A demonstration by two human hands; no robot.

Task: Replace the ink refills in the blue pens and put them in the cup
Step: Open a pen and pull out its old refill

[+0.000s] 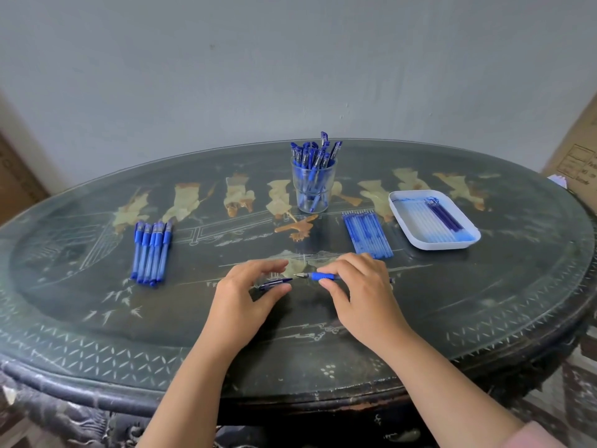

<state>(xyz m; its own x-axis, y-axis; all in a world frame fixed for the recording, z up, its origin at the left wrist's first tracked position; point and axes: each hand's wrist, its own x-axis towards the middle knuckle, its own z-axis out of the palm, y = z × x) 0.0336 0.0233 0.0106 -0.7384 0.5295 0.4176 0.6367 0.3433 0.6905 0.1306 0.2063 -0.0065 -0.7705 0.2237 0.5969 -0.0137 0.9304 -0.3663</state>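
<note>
My right hand pinches an uncapped blue pen low over the table, its metal tip pointing left. My left hand holds the pen cap between thumb and fingers, its open end a short gap from the pen tip. A clear cup at the back centre holds several capped blue pens. Several more capped blue pens lie side by side on the left. A row of refills lies right of centre. A white tray at the right holds several refills.
The dark oval table has a glass top with inlaid figures. A wall rises close behind it. Cardboard boxes stand at the far right, and another at the far left edge.
</note>
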